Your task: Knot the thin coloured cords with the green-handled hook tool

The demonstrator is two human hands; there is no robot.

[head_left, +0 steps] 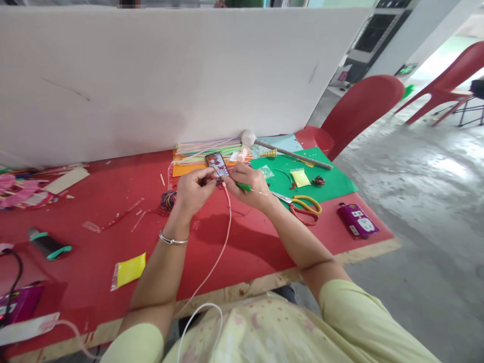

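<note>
Over the red table my left hand [196,189] is closed in a pinch, its fingertips close to the lower end of a phone [217,165]. What it pinches is small and dark and cannot be made out. My right hand [247,184] is closed round a thin tool with a green handle [244,187], its metal shaft pointing right. Both hands nearly meet in front of the phone. A pale pink cable [229,222] runs from the phone's lower end towards my body. Beside my left hand lies a bundle of dark coloured wire [168,200].
Scissors [304,209] lie right of my right hand, near a green sheet [333,180] bearing a yellow packet [300,177] and a grey stick. A purple power socket [358,220] sits further right. Pliers [49,244] and another yellow packet [130,270] are left. A white panel [151,75] stands behind.
</note>
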